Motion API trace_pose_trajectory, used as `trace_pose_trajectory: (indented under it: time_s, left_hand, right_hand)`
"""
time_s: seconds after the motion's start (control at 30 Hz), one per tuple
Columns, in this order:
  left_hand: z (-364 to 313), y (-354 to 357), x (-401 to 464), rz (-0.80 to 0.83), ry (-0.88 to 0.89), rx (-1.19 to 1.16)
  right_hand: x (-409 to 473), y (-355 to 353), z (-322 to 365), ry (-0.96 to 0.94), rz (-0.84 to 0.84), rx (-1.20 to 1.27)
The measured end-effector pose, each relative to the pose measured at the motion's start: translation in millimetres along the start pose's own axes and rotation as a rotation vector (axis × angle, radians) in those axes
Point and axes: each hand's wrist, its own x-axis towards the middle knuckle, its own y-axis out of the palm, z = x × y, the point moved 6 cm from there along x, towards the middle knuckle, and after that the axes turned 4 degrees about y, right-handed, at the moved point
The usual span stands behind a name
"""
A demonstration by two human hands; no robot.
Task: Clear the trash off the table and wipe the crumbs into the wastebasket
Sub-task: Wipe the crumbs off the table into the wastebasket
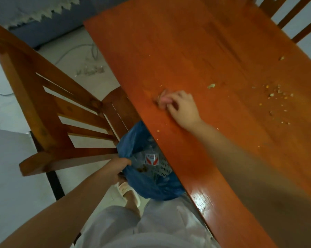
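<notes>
Left hand (119, 167) gripping blue-bagged wastebasket (151, 187), crumbs (274, 97) scattered pale

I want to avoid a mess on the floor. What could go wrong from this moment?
1. The bin sits partly under the table edge, so crumbs swept off by the right hand and its cloth may miss it.
2. Most crumbs lie far from that edge; a long sweep may scatter them.
3. The left hand grips only the bag rim, which might slip.

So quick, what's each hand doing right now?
Left hand: grips the bin bag rim.
Right hand: grips a pink cloth on the table.
</notes>
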Motion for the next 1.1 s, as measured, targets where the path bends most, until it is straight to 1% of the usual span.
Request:
trace_pose_trajectory:
  time_s: [0.07,0.13,0.2,0.23,0.27,0.3,0.37,0.4,0.43,0.47,0.5,0.57,0.63,0.67,0.73,0.8,0.87,0.97,1.0,1.1]
  left_hand:
    - [-1,0,-1,0.017,-0.004,-0.012]
    - [-4,1,-2,0.038,-0.015,-0.009]
    - [-8,2,-2,0.051,-0.001,0.012]
    - [-9,1,-1,0.053,-0.002,0.017]
    - [-9,0,-1,0.059,-0.008,0.022]
    - [-9,0,0,0.063,-0.012,0.025]
    - [-9,0,-2,0.070,-0.021,0.011]
    - [-8,0,-1,0.070,-0.022,0.001]
    - [-6,0,1,0.064,-0.024,-0.009]
    - [-6,0,2,0.058,-0.024,-0.018]
    - [-5,-1,4,0.059,-0.017,-0.022]
    - [-5,0,9,0.073,0.006,-0.026]
    - [-4,-3,11,0.063,0.007,-0.031]
    - [-3,-3,13,0.065,0.010,-0.036]
    - [-2,-3,13,0.075,0.012,-0.043]
    - [-2,-3,10,0.081,0.006,-0.040]
    - [-3,-3,9,0.070,-0.013,-0.039]
    - [-4,-4,6,0.033,-0.056,-0.044]
    - [-3,-4,6,0.034,-0.052,-0.042]
    - [-1,-1,5,0.040,-0.028,-0.052]
  right_hand:
    - [-54,17,25,-0.111,0.054,0.033]
    - [-96,30,48,-0.199,0.147,0.067]
    - [-106,37,59,-0.237,0.299,0.130]
    - [-97,32,62,-0.229,0.345,0.205]
    - [-79,20,65,-0.215,0.326,0.274]
    - [-50,3,65,-0.190,0.228,0.327]
    - [30,-34,52,-0.073,-0.050,0.280]
    - [75,-47,42,-0.002,-0.138,0.229]
    - [117,-57,34,0.070,-0.191,0.214]
    - [153,-58,26,0.156,-0.209,0.205]
    - [178,-55,23,0.211,-0.187,0.191]
    - [207,-35,30,0.164,-0.067,0.140]
    - [211,-19,48,0.099,0.037,0.126]
    - [204,-13,61,0.035,0.076,0.121]
    - [173,3,84,-0.169,0.176,0.074]
    - [125,18,88,-0.269,0.249,0.006]
    - [67,25,80,-0.272,0.272,-0.016]
    - [-26,27,63,-0.276,0.312,0.015]
    - [-52,28,58,-0.298,0.349,0.025]
    - [-96,29,51,-0.328,0.571,0.043]
